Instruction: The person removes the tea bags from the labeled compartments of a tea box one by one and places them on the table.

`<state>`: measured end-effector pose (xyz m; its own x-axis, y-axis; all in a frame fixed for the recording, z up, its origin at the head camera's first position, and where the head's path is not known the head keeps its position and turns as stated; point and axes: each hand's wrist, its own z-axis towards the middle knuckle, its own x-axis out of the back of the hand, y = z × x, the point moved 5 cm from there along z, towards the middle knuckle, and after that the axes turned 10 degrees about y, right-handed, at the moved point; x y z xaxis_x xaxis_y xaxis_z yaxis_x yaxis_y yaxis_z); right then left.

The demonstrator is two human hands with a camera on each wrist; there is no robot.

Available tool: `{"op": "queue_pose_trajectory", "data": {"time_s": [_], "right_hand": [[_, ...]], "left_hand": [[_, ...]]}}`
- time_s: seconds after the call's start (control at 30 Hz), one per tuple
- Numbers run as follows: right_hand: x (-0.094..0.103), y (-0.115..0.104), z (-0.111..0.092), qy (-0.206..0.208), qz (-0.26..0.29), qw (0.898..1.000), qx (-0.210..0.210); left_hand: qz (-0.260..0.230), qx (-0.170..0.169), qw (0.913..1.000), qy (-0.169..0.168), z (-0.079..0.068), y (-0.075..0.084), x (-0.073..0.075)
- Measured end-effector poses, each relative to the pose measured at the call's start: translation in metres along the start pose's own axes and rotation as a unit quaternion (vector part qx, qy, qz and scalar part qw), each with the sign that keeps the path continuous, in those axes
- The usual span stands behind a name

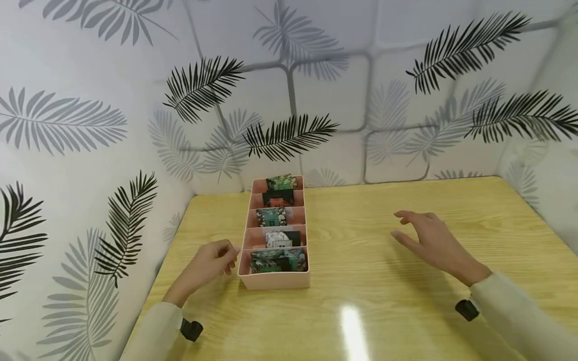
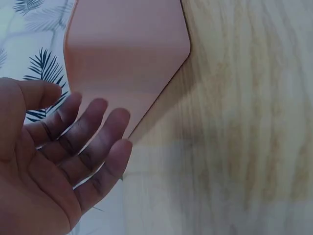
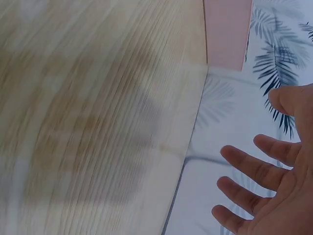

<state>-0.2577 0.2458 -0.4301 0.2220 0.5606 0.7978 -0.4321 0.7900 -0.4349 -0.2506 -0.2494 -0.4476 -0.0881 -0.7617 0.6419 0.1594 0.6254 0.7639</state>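
A long pink divided box (image 1: 276,281) stands on the table, its compartments running away from me. Small printed packets sit in each compartment: dark floral ones (image 1: 277,261) in front, a white and black one (image 1: 282,239) behind, then a floral packet (image 1: 271,217), a black and red one (image 1: 277,198) and a green one (image 1: 282,182) at the far end. My left hand (image 1: 212,258) is at the box's left side, fingertips close by its wall, loosely bent and holding nothing. Well to the right, my right hand (image 1: 433,243) hovers over the table with fingers spread and nothing in them.
The yellow wood-grain table (image 1: 361,240) meets a wall (image 1: 325,95) covered in leaf-patterned material at the back and left. A bright light reflection (image 1: 353,331) lies on the table near the front. Each wrist carries a small black device (image 1: 191,330).
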Motion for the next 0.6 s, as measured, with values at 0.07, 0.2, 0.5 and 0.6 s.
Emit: {"op": "queue_pose_trajectory", "data": {"time_s": [0.07, 0.2, 0.5, 0.6], "right_hand": [[-0.006, -0.008, 0.002, -0.006, 0.016, 1.000, -0.001], [-0.018, -0.022, 0.005, -0.021, 0.030, 0.999, 0.002], [-0.044, -0.046, 0.008, -0.041, 0.050, 0.998, 0.020], [-0.051, -0.054, 0.009, -0.043, 0.057, 0.997, 0.023]], "left_hand": [[-0.027, 0.006, 0.9995, -0.013, -0.003, -0.003, -0.004], [-0.063, 0.009, 0.9975, -0.032, -0.006, -0.006, -0.009], [-0.083, 0.007, 0.9941, -0.068, -0.013, -0.012, -0.015], [-0.093, 0.004, 0.9920, -0.085, -0.015, -0.012, -0.017]]}}
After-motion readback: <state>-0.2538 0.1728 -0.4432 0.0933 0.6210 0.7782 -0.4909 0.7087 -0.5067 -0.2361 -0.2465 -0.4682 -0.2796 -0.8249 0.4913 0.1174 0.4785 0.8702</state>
